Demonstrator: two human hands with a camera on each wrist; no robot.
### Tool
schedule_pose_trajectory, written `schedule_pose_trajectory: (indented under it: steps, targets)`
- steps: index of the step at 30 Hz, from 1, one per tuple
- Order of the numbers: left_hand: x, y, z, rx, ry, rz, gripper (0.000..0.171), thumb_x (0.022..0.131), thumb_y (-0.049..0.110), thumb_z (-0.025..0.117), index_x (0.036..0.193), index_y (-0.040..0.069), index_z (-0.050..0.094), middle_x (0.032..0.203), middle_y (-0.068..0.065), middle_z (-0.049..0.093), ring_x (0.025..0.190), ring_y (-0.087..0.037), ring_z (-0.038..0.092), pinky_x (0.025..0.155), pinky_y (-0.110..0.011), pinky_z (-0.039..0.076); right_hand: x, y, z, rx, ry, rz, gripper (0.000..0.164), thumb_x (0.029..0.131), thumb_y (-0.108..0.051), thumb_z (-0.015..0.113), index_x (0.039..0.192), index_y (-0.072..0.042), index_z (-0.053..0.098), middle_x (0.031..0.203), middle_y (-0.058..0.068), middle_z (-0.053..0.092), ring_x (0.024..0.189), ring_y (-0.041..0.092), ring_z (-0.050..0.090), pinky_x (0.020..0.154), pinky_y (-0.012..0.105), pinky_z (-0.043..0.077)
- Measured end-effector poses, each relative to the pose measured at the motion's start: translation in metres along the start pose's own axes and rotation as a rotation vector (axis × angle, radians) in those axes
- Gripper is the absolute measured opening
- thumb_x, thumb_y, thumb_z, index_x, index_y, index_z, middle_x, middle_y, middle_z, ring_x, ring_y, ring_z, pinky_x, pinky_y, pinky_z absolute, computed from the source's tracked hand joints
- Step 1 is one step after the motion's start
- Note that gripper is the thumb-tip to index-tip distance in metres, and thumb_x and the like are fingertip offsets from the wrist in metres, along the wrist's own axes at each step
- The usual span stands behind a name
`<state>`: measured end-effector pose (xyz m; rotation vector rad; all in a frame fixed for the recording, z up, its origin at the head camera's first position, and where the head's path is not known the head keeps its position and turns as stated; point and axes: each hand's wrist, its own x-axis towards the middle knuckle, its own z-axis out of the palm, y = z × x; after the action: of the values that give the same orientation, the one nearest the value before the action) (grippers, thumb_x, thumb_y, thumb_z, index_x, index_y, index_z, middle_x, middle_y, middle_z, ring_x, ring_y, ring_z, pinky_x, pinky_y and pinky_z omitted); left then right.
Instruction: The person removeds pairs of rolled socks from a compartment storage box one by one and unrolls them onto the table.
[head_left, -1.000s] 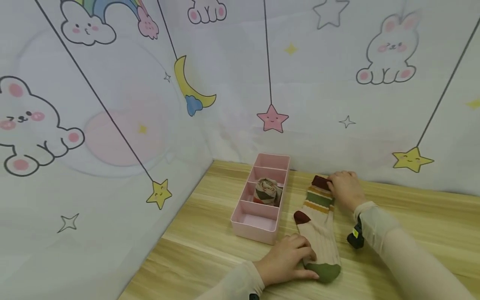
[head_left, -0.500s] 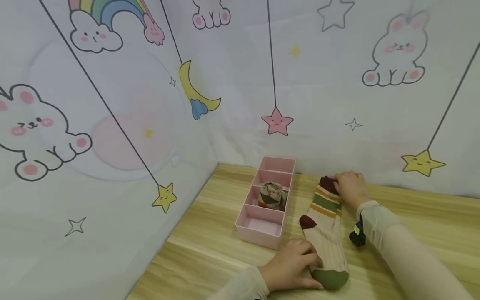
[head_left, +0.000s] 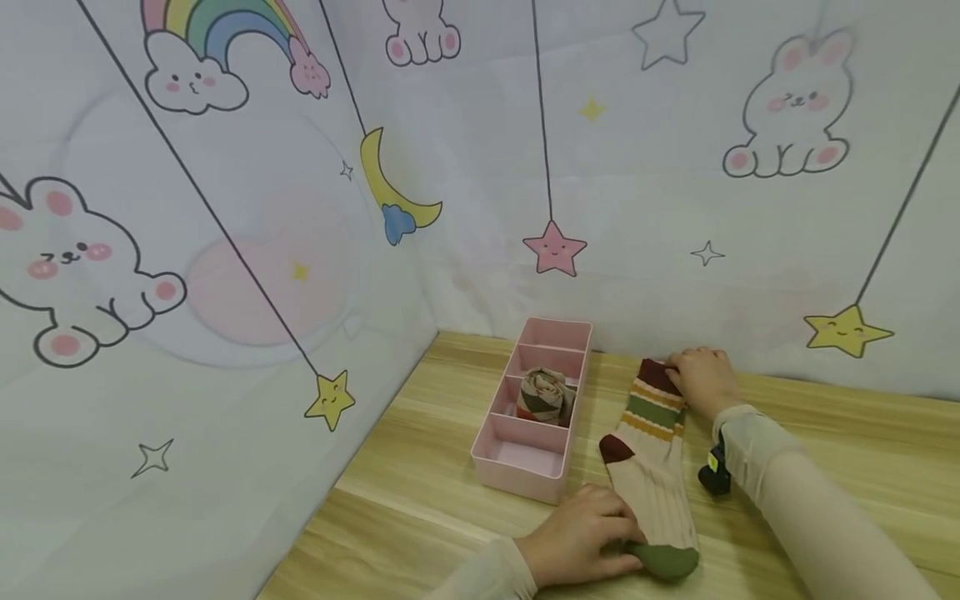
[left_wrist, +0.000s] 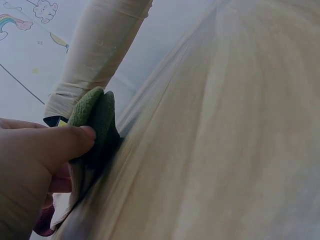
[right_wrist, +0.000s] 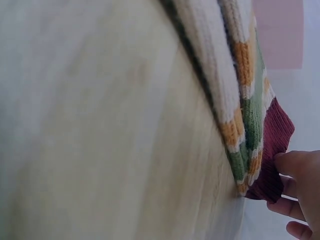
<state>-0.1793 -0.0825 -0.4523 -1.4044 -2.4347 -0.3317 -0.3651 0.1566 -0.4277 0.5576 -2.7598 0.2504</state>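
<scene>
A pair of cream socks (head_left: 651, 492), one on top of the other, lies lengthwise on the wooden table. They have green toes (left_wrist: 95, 112), a maroon heel and striped, maroon-edged cuffs (right_wrist: 272, 150). At the near end my left hand (head_left: 581, 537) pinches the green toes between thumb and fingers, the toes tipped up a little in the left wrist view. My right hand (head_left: 705, 379) pinches the maroon cuff at the far end. Left of the socks stands a pink divided box (head_left: 517, 479), with a rolled patterned fabric bundle (head_left: 545, 396) in a middle compartment.
White cloth walls (head_left: 480, 167) printed with bunnies and stars rise along the left and back edges of the wooden table (head_left: 390, 500). A small black device (head_left: 715, 473) is strapped at my right wrist.
My left fingers have closed on the green toes, which now tip up slightly. My right hand stays at the cuff. The head view has shifted a little.
</scene>
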Motion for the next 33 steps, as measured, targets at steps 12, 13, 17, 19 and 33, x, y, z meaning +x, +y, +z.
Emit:
schedule_pose_trajectory:
  steps: [12, 13, 17, 19, 33]
  targets:
    - [0.002, 0.002, -0.002, -0.101, 0.126, -0.030, 0.012, 0.083, 0.025, 0.075, 0.093, 0.019, 0.073, 0.094, 0.009, 0.068, 0.094, -0.004, 0.061, 0.093, -0.011, 0.040, -0.004, 0.004, -0.007, -0.004, 0.037, -0.004, 0.021, 0.093, -0.016, 0.060, 0.106, -0.003, 0.071, 0.099, 0.019, 0.070, 0.095, 0.039, 0.061, 0.087, 0.057, 0.043]
    - [0.002, 0.002, -0.002, -0.105, 0.134, -0.032, 0.012, 0.083, 0.025, 0.075, 0.093, 0.019, 0.072, 0.093, 0.009, 0.067, 0.093, -0.004, 0.061, 0.092, -0.011, 0.041, -0.003, 0.005, -0.008, -0.003, 0.040, -0.005, 0.021, 0.093, -0.016, 0.059, 0.105, -0.003, 0.071, 0.099, 0.018, 0.070, 0.095, 0.039, 0.062, 0.087, 0.057, 0.043]
    - [0.001, 0.002, -0.003, -0.144, 0.158, -0.048, 0.012, 0.082, 0.022, 0.076, 0.093, 0.018, 0.072, 0.092, 0.008, 0.067, 0.092, -0.005, 0.061, 0.090, -0.009, 0.042, -0.003, 0.005, -0.013, 0.004, 0.059, -0.011, 0.021, 0.093, -0.016, 0.059, 0.104, -0.002, 0.071, 0.095, 0.018, 0.070, 0.092, 0.039, 0.062, 0.087, 0.057, 0.044]
    - [0.001, 0.002, -0.003, -0.152, 0.168, -0.056, 0.013, 0.081, 0.022, 0.077, 0.093, 0.018, 0.072, 0.092, 0.007, 0.067, 0.092, -0.005, 0.061, 0.089, -0.009, 0.042, -0.003, 0.006, -0.016, 0.004, 0.076, -0.017, 0.020, 0.093, -0.015, 0.060, 0.103, -0.002, 0.071, 0.093, 0.018, 0.071, 0.090, 0.039, 0.063, 0.085, 0.057, 0.045]
    - [0.015, 0.014, -0.008, -0.105, 0.259, -0.022, 0.013, 0.079, 0.022, 0.078, 0.090, 0.019, 0.073, 0.092, 0.008, 0.068, 0.091, -0.004, 0.061, 0.088, -0.009, 0.043, -0.003, 0.017, -0.040, -0.018, 0.117, -0.026, 0.017, 0.090, -0.012, 0.062, 0.099, -0.001, 0.071, 0.091, 0.019, 0.071, 0.088, 0.040, 0.063, 0.080, 0.056, 0.046]
